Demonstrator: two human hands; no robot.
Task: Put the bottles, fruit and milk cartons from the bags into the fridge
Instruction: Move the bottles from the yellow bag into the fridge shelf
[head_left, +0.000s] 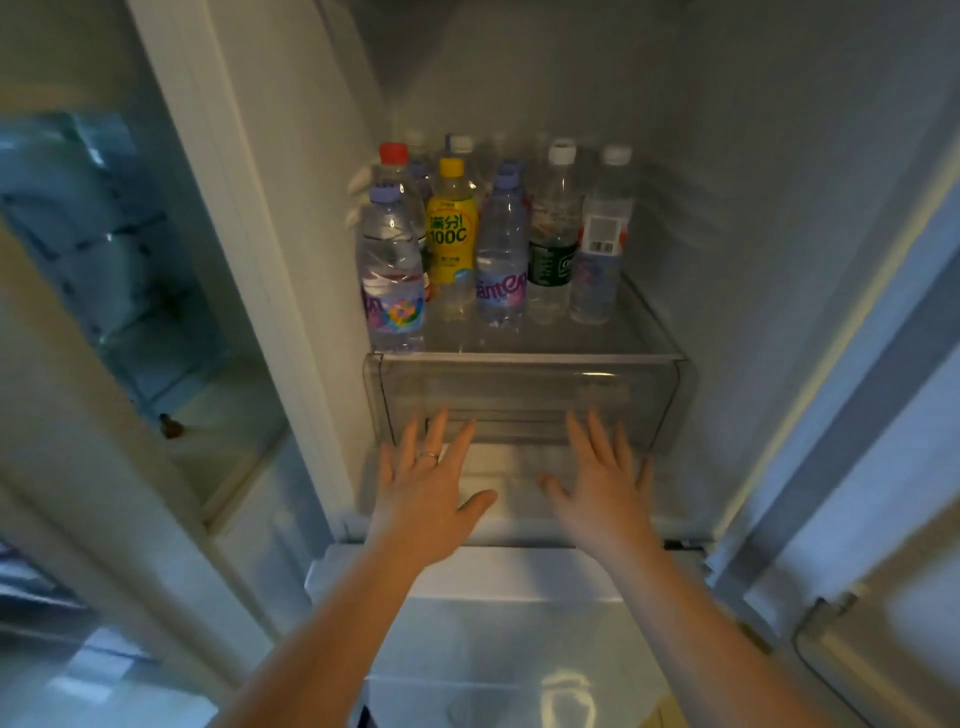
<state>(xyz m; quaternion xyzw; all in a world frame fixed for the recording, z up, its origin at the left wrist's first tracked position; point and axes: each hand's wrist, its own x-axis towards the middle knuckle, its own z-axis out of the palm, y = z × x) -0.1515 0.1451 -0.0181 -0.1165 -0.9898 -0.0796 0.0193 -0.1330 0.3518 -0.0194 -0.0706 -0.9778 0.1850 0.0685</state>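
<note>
Head view, hands: left hand (423, 499) and right hand (602, 499) side by side, palms down, fingers (577, 434) straight and spread, holding nothing; thin ring (429, 455) on the left.
Head view, drawer: clear plastic fridge drawer (519, 395) under the glass shelf (571, 338); tips of both hands over its lower front edge, contact not certain through the blur.
Step in hand: probably sliding that drawer, whether in or out cannot tell.
Doing it well: keep both palms level and equally off centre, press evenly so the drawer runs straight and does not jam aslant; go gently, so nothing above rocks.
Drawer contents: nothing visible through the clear front.
Shelf contents: upright rows of bottles, touching or just beside each other: purple-capped clear water bottle (392, 270) near left, yellow-labelled drink bottle (451, 228), red-capped bottle (393, 156) behind, dark-green-labelled bottle (553, 244), white-capped barcode-labelled bottle (602, 239) on the right.
Task's things: bottles already in the fridge, beyond the hands; fruit, milk cartons and bags out of view.
Left door (130, 260): bluish shelves, blurred; contents cannot tell.
</note>
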